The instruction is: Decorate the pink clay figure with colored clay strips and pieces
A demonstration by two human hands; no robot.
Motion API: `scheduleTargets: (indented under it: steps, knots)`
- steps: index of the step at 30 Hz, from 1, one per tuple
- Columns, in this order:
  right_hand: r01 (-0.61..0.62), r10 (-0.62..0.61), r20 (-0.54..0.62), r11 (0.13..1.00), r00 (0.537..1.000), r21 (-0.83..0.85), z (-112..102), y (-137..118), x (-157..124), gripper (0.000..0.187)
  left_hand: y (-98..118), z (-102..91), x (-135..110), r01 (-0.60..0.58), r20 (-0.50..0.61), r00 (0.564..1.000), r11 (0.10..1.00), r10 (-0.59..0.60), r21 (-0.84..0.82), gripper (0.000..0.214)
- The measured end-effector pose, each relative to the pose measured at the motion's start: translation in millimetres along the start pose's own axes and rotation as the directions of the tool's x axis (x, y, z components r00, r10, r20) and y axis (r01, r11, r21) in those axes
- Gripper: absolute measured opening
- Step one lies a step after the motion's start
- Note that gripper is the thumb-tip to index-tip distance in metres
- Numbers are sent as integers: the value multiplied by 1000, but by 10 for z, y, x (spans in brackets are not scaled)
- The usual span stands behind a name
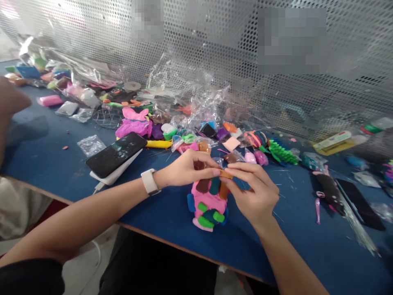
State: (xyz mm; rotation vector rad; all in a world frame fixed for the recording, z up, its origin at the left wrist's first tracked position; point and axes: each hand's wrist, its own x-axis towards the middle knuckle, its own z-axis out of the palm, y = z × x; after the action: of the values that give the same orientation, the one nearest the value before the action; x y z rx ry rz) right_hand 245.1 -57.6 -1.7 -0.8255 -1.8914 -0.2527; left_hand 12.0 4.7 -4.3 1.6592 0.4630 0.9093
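A pink clay figure (pixel 208 203) stands on the blue table (pixel 61 159), studded with brown, teal, green and blue clay bits. My left hand (pixel 184 170), a white watch on its wrist, and my right hand (pixel 253 190) meet just above the figure. Both pinch a small orange-brown clay piece (pixel 226 174) between thumbs and fingertips, directly over the figure's top. Part of the figure's upper edge is hidden behind my fingers.
A black phone (pixel 116 153) lies on a white block to the left. Clay lumps and clear plastic wrappers (pixel 196 102) crowd the back by a perforated metal wall. A green spiky clay shape (pixel 281 153), a black clay piece (pixel 330 190), another phone (pixel 359 203) sit right. Someone's arm (pixel 9 102) is far left.
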Motion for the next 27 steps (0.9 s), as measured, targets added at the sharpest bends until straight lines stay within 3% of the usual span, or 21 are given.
scheduleTargets:
  steps: [10, 15, 22, 27]
  knots:
    - [-112, 99, 115, 988, 988, 111, 32, -72, -36, 25, 47, -14, 2, 37, 56, 998, 999, -37, -2, 55]
    - [-176, 157, 114, 966, 981, 189, 47, -114, -34, 21, 43, -20, -5, 87, 77, 994, 992, -80, -91, 63]
    - [-263, 233, 123, 892, 965, 369, 70, -170, -28, 19, -22, 2, -6, 116, 123, 988, 979, -96, -170, 56]
    - [-292, 270, 112, 892, 956, 346, 70, -179, -45, 19, -28, 36, -15, 145, 124, 985, 969, -122, -199, 57]
